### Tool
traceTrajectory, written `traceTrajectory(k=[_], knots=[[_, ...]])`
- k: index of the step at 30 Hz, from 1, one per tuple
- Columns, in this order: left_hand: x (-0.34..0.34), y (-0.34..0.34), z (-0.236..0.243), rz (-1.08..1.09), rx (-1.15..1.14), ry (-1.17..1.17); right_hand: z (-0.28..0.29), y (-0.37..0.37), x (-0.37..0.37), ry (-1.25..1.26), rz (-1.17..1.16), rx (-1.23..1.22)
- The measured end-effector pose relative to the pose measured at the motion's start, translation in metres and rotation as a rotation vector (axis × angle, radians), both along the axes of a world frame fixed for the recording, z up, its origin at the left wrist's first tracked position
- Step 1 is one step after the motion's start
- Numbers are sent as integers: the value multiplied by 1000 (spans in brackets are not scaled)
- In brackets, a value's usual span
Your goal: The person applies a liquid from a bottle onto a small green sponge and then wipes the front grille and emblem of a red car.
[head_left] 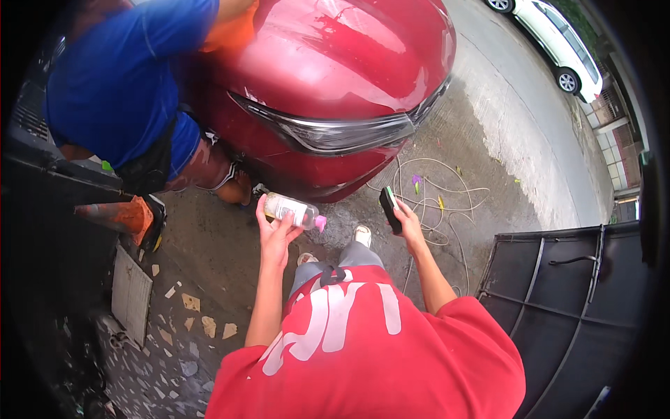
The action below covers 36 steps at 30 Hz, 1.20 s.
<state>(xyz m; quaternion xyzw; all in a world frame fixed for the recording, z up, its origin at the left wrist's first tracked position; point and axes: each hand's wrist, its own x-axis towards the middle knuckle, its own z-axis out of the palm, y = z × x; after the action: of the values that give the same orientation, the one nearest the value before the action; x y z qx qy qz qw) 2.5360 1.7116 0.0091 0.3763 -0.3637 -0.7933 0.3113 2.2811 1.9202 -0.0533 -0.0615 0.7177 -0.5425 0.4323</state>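
My left hand is closed round a clear plastic bottle with a white label and a pink cap. The bottle lies nearly level, its cap pointing right, and some yellowish liquid shows at its base end. In my right hand is a black, flat, oblong block with a pale green edge; its exact kind cannot be told. Both hands are held apart in front of me. Beyond them stands a red car, its headlight facing my side. Neither hand touches the car.
At the left a person in blue leans over the car with an orange cloth. A traffic cone lies near a grey slab. A pale hose coils on the ground, right. A black metal gate stands right; a white car farther off.
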Motion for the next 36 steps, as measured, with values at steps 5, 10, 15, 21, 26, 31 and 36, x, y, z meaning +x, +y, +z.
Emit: traceTrajectory(k=[5,10,15,21,26,31,36], knots=[[-80,12,88,-132,-580,79,37,9,54,-584,-100,-594],[-115,30,102,-249,-672,50,44,-1,61,-639,-137,-827],[-139,35,100,-253,-775,-23,48,-6,36,-701,-68,-872],[-165,39,96,-161,-806,-96,51,-20,-2,-752,69,-894],[-171,42,87,-92,-879,-180,52,-29,-21,-752,49,-845],[-180,44,76,-1,-915,-202,50,-31,-28,-849,130,-850],[-176,8,43,197,-510,-250,37,-40,-30,-861,174,-905]])
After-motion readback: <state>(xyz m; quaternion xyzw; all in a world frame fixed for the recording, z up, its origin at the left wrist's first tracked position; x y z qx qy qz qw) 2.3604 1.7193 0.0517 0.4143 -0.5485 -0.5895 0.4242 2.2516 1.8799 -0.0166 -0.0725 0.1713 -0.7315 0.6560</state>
